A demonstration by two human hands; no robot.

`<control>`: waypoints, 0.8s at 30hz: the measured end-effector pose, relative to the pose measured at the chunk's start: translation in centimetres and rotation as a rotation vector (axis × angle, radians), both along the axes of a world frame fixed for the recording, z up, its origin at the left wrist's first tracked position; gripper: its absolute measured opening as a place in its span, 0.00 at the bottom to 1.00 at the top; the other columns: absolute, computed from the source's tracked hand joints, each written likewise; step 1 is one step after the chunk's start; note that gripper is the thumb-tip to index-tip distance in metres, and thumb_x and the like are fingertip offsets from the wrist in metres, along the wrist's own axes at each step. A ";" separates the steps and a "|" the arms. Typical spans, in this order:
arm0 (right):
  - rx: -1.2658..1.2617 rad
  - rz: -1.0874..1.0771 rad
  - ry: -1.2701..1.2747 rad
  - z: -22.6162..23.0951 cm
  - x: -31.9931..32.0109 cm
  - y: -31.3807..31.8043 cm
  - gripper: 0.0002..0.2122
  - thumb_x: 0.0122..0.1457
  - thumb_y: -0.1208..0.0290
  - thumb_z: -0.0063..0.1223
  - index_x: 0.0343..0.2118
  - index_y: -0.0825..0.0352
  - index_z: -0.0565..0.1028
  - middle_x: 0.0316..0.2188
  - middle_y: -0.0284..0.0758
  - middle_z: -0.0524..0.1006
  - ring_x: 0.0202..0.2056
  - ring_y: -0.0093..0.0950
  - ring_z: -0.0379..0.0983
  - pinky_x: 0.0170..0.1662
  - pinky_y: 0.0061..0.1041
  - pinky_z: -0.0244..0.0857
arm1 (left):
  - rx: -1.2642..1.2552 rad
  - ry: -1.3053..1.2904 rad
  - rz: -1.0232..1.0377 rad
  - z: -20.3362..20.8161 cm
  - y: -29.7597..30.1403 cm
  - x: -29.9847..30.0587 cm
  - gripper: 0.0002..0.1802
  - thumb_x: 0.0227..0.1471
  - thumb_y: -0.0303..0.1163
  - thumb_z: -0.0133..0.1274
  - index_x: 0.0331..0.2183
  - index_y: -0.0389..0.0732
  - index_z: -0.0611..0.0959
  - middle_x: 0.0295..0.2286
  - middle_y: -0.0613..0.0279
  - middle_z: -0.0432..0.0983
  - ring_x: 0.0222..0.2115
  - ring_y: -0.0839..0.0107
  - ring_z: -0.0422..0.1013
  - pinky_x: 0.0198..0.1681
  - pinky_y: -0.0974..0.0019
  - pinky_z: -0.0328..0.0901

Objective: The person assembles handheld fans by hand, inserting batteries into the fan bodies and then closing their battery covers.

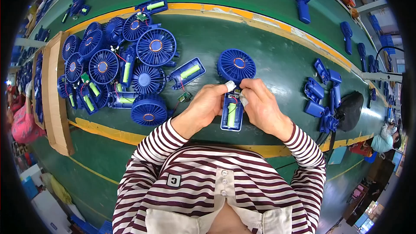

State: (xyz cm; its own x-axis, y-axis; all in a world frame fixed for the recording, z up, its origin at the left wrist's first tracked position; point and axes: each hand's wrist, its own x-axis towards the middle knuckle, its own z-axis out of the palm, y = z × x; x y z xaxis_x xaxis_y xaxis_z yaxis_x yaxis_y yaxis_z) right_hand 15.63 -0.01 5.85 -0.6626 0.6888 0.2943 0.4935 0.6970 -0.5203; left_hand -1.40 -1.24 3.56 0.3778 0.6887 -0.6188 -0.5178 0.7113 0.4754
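Observation:
A blue handheld fan lies in front of me with its round head pointing away. Its handle is uncovered and shows a light-green battery, thin wires and a small circuit board near the neck. My left hand is closed on the left side of the handle, its thumb at the board. From the right, my right hand pinches at the neck by the board; its fingertips partly hide what they touch. White coverings wrap some fingertips. Left of my hands lies an open handle shell with a battery, wired to a loose board.
Several partly assembled fans are heaped at the left beside a cardboard divider. Blue handle covers and a black pouch lie at the right. Beyond the yellow edging, more fans lie on a green belt.

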 end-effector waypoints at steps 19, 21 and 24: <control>0.075 0.053 -0.157 -0.8 0.1 -0.7 0.11 0.36 0.79 0.49 0.27 0.76 0.69 0.38 0.44 0.66 0.35 0.37 0.65 0.36 0.30 0.64 | 0.138 0.175 -0.227 -1.2 -0.3 -0.3 0.09 0.46 0.23 0.48 0.33 0.33 0.77 0.29 0.61 0.75 0.29 0.74 0.72 0.32 0.71 0.68; 0.145 -0.029 -0.186 -0.6 -0.1 -0.8 0.10 0.36 0.78 0.50 0.26 0.72 0.69 0.33 0.41 0.66 0.33 0.35 0.65 0.33 0.28 0.63 | 0.132 0.184 -0.228 -1.3 -0.3 -0.2 0.09 0.46 0.22 0.48 0.33 0.33 0.77 0.29 0.61 0.75 0.29 0.74 0.72 0.32 0.71 0.68; 0.102 -0.093 -0.240 -0.7 0.1 -1.1 0.08 0.35 0.78 0.51 0.23 0.68 0.68 0.26 0.37 0.65 0.30 0.33 0.66 0.29 0.28 0.61 | 0.088 0.177 -0.212 -1.5 -0.3 0.1 0.09 0.45 0.23 0.49 0.33 0.33 0.77 0.28 0.61 0.74 0.28 0.74 0.72 0.31 0.70 0.68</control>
State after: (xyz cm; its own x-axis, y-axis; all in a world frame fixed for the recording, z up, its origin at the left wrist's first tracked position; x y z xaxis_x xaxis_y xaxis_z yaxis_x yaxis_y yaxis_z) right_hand 15.69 -1.11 5.12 -0.6573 0.7245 0.2076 0.6582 0.6860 -0.3101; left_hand -1.33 -1.56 2.03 0.4105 0.6599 -0.6293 -0.2659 0.7467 0.6097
